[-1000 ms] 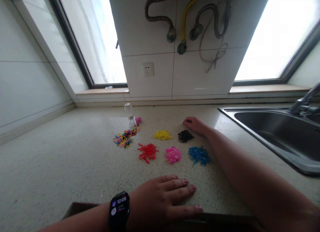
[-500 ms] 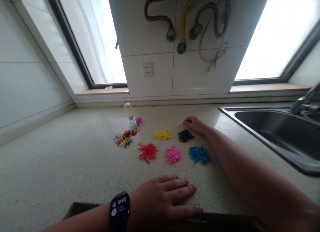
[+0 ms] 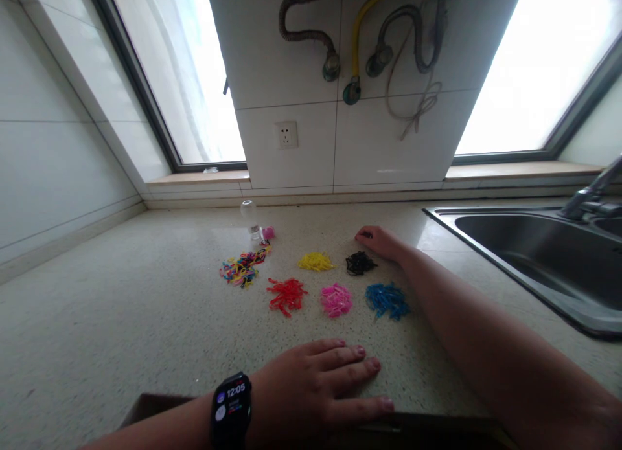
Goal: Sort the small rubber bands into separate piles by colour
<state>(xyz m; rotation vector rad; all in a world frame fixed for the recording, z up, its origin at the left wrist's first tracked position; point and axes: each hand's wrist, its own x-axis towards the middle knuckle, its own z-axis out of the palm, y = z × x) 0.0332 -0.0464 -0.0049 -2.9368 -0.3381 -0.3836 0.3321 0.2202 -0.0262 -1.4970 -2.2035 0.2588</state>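
Setting: white tiled wall (image 3: pixel 311 158) with thin dark joints, above a pale, speckled, smooth stone table (image 3: pixel 146 320).

Left hand (image 3: pixel 315 379): laid palm down near the table's front edge, fingers extended and slightly parted, grasping nothing.

Watch (image 3: pixel 232 401), black, rounded-rectangular, on the left wrist: screen lit, reading "12:05"; smaller text illegible.

Right hand (image 3: pixel 372 237): resting farther back, fingers curled inward; cannot tell whether anything is gripped.

Small, thin, glossy, band-like pieces, sorted by colour:
– black pile (image 3: pixel 360 263), tangled, just in front of the right hand;
– yellow pile (image 3: pixel 315 261), flattened, left of the right hand;
– red pile (image 3: pixel 286 296), loose, spiky-edged, beyond the left hand's back;
– pink pile (image 3: pixel 336 300), compact, beyond the left fingers;
– blue pile (image 3: pixel 387 300), beyond the left fingertips.

Multicoloured heap (image 3: pixel 240 269), straggling, well left of the right hand.

Clear, round-topped bottle (image 3: pixel 249 218), upright behind the heap, left of the right hand; small bright-pink object (image 3: pixel 268 232) beside its foot.

Stainless-steel sink (image 3: pixel 539 256), rounded basin, right of the right hand.
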